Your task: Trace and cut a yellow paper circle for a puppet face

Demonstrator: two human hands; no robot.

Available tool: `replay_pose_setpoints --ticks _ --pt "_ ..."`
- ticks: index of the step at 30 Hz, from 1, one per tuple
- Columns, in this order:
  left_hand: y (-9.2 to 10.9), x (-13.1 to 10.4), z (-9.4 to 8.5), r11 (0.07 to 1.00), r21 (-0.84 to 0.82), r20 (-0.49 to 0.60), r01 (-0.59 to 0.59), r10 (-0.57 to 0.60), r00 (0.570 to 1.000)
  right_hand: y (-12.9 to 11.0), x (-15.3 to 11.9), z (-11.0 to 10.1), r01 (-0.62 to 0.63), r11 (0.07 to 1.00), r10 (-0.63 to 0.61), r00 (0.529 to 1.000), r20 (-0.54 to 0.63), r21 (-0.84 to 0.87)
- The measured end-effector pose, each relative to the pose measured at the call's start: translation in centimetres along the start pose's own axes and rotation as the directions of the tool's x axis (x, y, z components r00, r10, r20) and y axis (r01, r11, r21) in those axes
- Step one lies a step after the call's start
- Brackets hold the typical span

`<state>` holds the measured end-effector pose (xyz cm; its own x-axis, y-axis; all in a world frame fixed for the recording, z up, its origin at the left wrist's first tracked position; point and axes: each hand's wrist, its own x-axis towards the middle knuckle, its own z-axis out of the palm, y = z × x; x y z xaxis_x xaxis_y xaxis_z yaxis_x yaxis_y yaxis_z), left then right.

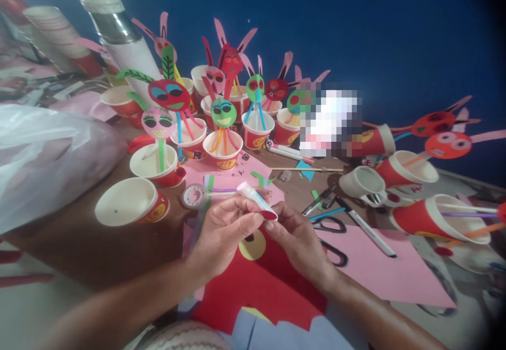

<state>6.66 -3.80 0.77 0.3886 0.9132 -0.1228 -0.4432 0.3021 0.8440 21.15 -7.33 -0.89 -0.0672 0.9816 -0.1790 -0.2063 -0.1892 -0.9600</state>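
My left hand (225, 226) and my right hand (296, 231) meet at the middle, fingers closed. A small red paper oval (269, 215) is between their fingertips, with my left thumb and forefinger at its left edge. A white glue stick (253, 194) with a pinkish end slants just behind it, against my right fingers; part of its grip is hidden. Below the hands lies a large red paper (261, 276) with a pale yellow round piece (253, 245) bearing a dark spot.
Several red-and-white paper cups (223, 152) with paper faces on straws stand behind. Right are black-handled scissors (334, 252), a marker (371, 230), a white mug (362, 185) and pink paper (395, 276). Left are a tape roll (194, 196), a cup (126, 202) and a plastic bag (51, 160).
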Motion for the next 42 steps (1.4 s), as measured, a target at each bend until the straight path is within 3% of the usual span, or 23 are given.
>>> replay_pose_setpoints --ticks 3,7,9,12,15,21,24,29,36,39,42 --pt "-0.16 -0.12 -0.03 1.0 0.009 0.032 0.01 -0.01 0.999 0.25 -0.07 -0.12 -0.041 0.998 0.038 0.998 0.057 0.049" --pt "-0.05 -0.25 0.13 0.991 -0.084 0.177 0.103 -0.087 0.98 0.52 -0.14 -0.44 -0.126 0.987 0.109 0.981 0.159 0.1" --pt "0.05 -0.19 0.15 0.993 -0.078 0.15 0.091 -0.079 0.986 0.5 -0.14 -0.47 -0.09 0.995 0.085 0.987 0.136 0.034" --pt "0.07 -0.02 -0.01 1.0 -0.022 0.051 0.023 -0.022 0.998 0.45 -0.15 -0.38 0.034 0.993 -0.034 0.999 0.009 -0.115" --pt "-0.02 0.05 -0.22 1.0 0.009 0.046 0.005 -0.005 0.999 0.47 -0.19 -0.38 0.079 0.982 -0.093 0.993 -0.074 -0.174" --pt "-0.2 0.13 -0.24 1.0 -0.023 0.151 0.01 -0.006 0.988 0.21 0.03 -0.71 -0.068 0.997 0.072 0.992 0.103 -0.045" --pt "-0.28 0.27 -0.33 0.999 -0.04 0.128 -0.016 0.021 0.992 0.01 0.14 -0.58 -0.034 0.999 0.037 0.996 0.079 -0.037" --pt "-0.36 0.3 -0.51 1.0 -0.014 0.05 -0.02 0.02 0.999 0.09 -0.01 -0.35 0.032 0.999 -0.032 0.998 -0.057 -0.009" --pt "-0.23 0.17 -0.21 0.992 -0.111 0.17 0.064 -0.045 0.984 0.45 0.03 -0.53 -0.155 0.979 0.139 0.983 0.121 0.131" --pt "-0.01 0.31 -0.19 0.994 -0.104 0.105 0.016 -0.005 0.994 0.2 0.05 -0.44 -0.075 0.997 0.072 0.995 0.072 0.036" --pt "0.13 0.45 -0.28 0.994 -0.104 0.082 0.012 -0.003 0.997 0.2 -0.02 -0.39 0.039 0.989 -0.047 0.998 -0.05 -0.143"
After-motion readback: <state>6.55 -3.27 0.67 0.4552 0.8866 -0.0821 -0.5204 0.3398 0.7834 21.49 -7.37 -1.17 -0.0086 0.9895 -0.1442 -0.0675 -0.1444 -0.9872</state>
